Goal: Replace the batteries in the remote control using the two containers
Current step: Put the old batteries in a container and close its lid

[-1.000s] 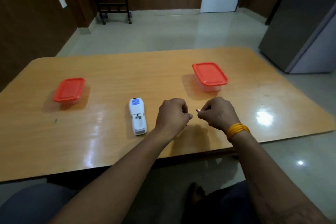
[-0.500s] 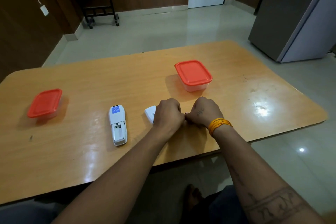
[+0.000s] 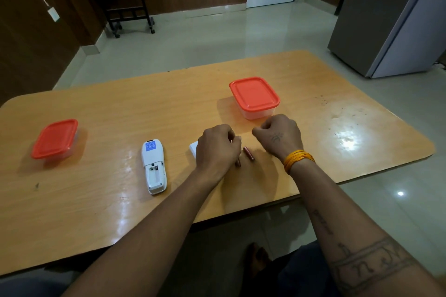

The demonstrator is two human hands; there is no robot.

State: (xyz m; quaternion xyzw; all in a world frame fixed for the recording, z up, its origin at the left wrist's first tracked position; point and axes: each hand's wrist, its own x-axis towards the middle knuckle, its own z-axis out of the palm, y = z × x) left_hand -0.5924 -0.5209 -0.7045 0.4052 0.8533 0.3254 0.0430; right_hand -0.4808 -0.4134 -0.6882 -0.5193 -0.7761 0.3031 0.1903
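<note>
Half a second ago both fists were pressed together above the table; now they have drawn apart, and two copper-coloured batteries show on the wood. One battery (image 3: 248, 153) lies bare in the gap between the hands, touching neither; the second battery (image 3: 238, 162) pokes out from under the left hand (image 3: 218, 149), just behind its knuckles. That suggests the old cells are out and set down, ready for a container. The right hand (image 3: 280, 136) hovers with fingers curled, just short of the near container (image 3: 254, 97), whose lid is on. Whether either hand pinches anything I cannot tell, since the fingertips face away. The remote control (image 3: 154, 166) lies back-up, well left of the left hand, compartment open. A white piece (image 3: 193, 152), probably its cover, is mostly hidden by that hand. The far container (image 3: 55, 138) sits further left, lidded
</note>
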